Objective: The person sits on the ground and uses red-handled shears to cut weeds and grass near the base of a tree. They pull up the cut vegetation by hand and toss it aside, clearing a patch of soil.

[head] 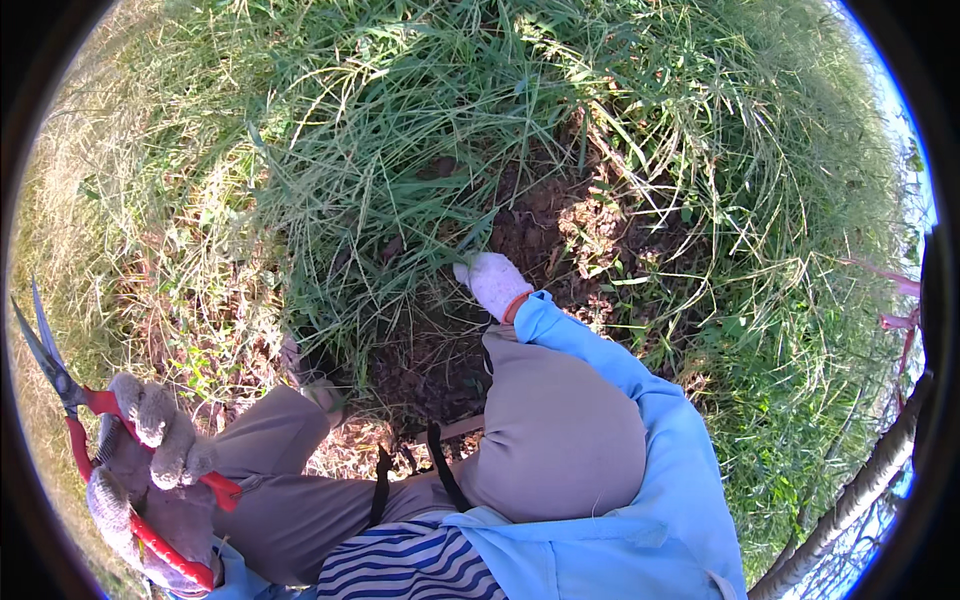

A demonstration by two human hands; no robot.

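My left hand [154,480], in a soiled knit glove, is wrapped around the red handles of a pair of long-bladed garden shears [56,371] at the lower left. The blades point up and stand a little apart. My right hand [493,283], in a pale knit glove with an orange cuff, reaches down beyond my knee to a clump of long green grass [420,217]. Grass blades meet its fingertips, which are partly hidden, so its hold is unclear. Bare dark soil [525,232] shows beside that hand.
Tall grass surrounds the soil on several sides. My bent knees in grey-brown trousers [562,427] fill the lower middle. A slim tree trunk [862,487] slants at the lower right, with a pink ribbon or strip [900,322] above it. Drier grass [90,187] lies to the left.
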